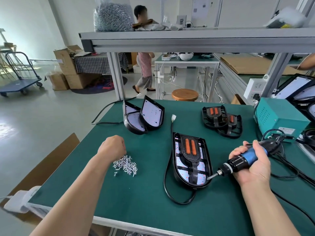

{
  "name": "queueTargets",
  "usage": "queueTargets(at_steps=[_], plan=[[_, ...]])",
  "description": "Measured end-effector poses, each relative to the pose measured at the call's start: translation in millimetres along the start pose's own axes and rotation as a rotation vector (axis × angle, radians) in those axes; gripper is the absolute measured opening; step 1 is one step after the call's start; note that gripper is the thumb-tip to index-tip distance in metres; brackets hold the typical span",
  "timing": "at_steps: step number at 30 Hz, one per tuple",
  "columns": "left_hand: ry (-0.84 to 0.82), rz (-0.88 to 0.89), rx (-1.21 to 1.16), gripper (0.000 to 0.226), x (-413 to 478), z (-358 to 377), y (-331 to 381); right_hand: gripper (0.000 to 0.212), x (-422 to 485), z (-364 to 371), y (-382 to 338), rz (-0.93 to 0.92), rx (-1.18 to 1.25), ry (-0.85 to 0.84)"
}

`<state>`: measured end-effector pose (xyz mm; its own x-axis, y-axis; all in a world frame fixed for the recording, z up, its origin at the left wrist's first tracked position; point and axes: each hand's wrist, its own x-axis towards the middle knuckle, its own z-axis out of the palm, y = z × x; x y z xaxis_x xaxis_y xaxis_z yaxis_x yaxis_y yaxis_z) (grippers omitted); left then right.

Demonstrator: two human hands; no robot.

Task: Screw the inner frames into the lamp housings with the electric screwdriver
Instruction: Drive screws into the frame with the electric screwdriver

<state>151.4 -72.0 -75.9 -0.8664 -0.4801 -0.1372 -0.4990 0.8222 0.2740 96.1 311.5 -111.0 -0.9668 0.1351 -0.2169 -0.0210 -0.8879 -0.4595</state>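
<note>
A black lamp housing [177, 178] lies in the middle of the green table [144, 198], with a black inner frame [190, 155] carrying two orange strips set inside it. My right hand [252, 166] grips the blue and black electric screwdriver [242, 159]. Its bit touches the housing's near right rim. My left hand [113, 147] is over the far edge of a pile of small silver screws [126, 165], fingers curled down and hidden; whether they pinch a screw cannot be seen.
Two empty housings [143, 116] lean together at the back. Two spare inner frames [221, 121] lie at the back right, next to a teal power box [279, 116]. Black cables [286, 169] run along the right. A person walks behind the bench.
</note>
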Motion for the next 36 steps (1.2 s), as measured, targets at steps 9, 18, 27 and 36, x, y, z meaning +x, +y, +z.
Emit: queueTargets(at_steps=[9,18,27,36], plan=[[0.017,0.097,0.188,0.016,-0.2,-3.5,1.4,0.020,-0.7,2.7,1.0,0.023,0.006,0.010],[0.075,0.189,-0.835,0.013,-55.0,3.9,53.3,0.022,-3.1,3.8,-2.1,0.067,0.107,0.063],[-0.399,0.158,-1.392,0.014,-115.8,16.9,120.4,0.021,-18.2,26.0,-8.0,0.073,0.243,0.176],[-0.469,0.170,-1.504,0.016,-132.6,19.0,138.0,0.022,-38.1,56.5,-15.2,-0.030,0.267,0.214]])
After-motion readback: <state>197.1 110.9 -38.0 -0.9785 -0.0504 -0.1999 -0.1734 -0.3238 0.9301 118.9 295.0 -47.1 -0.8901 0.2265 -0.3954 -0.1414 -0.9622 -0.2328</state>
